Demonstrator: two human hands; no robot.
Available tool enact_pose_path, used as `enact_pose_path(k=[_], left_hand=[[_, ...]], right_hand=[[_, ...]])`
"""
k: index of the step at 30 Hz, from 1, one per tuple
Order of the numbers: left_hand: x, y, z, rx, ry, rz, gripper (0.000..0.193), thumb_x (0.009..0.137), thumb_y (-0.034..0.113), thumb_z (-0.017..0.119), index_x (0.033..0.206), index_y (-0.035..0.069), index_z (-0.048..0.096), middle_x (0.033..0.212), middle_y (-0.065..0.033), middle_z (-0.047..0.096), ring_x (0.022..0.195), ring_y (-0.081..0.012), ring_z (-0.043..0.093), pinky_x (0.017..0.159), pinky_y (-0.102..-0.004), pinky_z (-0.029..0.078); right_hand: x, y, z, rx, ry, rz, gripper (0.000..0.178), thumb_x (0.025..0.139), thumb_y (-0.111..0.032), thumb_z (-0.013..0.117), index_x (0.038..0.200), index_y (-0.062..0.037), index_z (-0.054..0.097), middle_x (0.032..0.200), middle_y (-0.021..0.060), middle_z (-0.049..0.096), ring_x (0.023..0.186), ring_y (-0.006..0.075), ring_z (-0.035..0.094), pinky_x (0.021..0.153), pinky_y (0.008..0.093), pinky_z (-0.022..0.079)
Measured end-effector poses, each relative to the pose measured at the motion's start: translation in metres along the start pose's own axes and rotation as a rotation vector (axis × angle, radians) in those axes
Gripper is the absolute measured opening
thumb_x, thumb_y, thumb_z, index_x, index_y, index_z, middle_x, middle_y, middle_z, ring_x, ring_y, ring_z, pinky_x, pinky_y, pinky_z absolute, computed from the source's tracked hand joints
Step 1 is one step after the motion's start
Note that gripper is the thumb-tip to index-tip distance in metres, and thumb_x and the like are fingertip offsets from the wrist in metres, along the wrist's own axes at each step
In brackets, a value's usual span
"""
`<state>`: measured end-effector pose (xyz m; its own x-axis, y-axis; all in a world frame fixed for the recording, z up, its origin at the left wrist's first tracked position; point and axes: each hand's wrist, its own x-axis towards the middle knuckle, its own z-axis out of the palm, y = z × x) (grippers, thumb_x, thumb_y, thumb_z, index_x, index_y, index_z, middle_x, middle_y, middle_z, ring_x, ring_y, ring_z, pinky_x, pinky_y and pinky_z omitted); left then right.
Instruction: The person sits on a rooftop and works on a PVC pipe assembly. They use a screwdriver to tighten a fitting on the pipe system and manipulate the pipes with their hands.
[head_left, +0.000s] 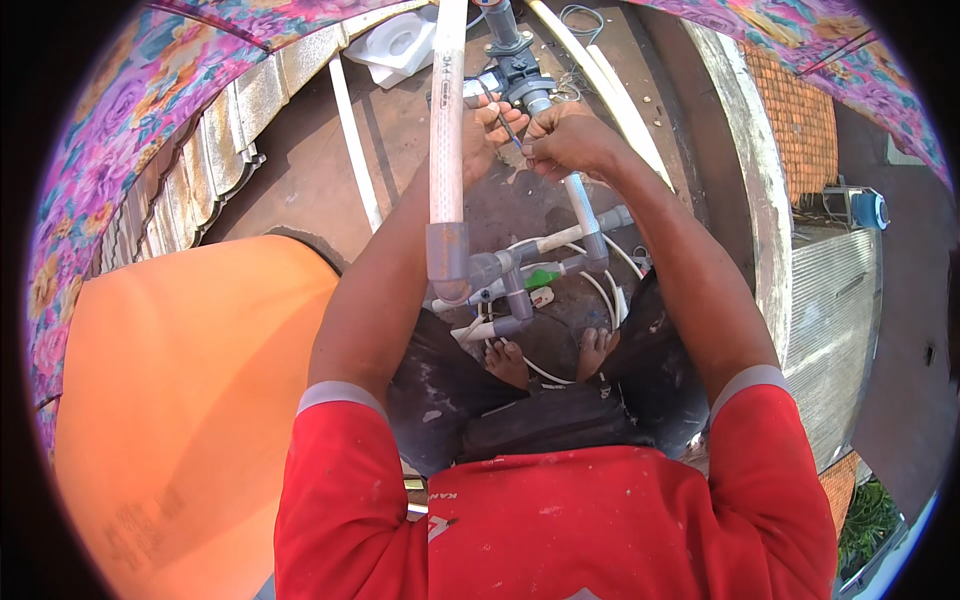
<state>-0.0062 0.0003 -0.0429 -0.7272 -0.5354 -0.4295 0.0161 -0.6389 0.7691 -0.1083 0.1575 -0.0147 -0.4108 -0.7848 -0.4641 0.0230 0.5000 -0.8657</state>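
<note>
My left hand (487,128) and my right hand (565,140) meet just below a grey valve-like pipe fitting (518,70) on the rooftop floor. Both pinch a thin dark wire (507,127) that runs between the fingertips. A white pipe (447,110) rises in front of my left forearm and ends in a grey joint (447,262). Below my hands a cluster of grey and white pipe branches (520,265) crosses above my bare feet (508,362).
A large orange tank (190,420) fills the lower left. Corrugated metal sheet (215,150) lies at the left, long white pipes (610,85) at the upper right, a white tray (395,45) at the top. A low wall edge (755,200) runs along the right. A floral canopy (100,140) arches overhead.
</note>
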Motion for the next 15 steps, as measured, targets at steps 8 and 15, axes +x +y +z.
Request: enact_pose_path(k=[8,15], left_hand=[[-0.019,0.028,0.010,1.220,-0.286,0.996,0.020,0.090,0.003,0.072,0.110,0.002,0.071,0.108,-0.0118,0.072,0.101,-0.0181,0.068,0.083,-0.0327,0.057],[-0.029,0.049,0.022,1.085,-0.419,0.757,0.018,0.096,0.021,0.080,0.103,0.005,0.080,0.095,-0.0062,0.073,0.089,-0.0137,0.066,0.080,-0.0303,0.053]], right_hand=[[0.004,0.005,-0.025,0.038,0.071,-0.062,0.020,0.098,-0.021,0.073,0.085,-0.0061,0.071,0.076,-0.0010,0.068,0.066,0.0070,0.062,0.060,0.0256,0.055],[0.001,-0.006,-0.046,0.378,-0.084,-0.239,0.018,0.105,-0.021,0.064,0.098,-0.0056,0.070,0.084,-0.0013,0.068,0.068,0.0050,0.061,0.064,0.0238,0.056]])
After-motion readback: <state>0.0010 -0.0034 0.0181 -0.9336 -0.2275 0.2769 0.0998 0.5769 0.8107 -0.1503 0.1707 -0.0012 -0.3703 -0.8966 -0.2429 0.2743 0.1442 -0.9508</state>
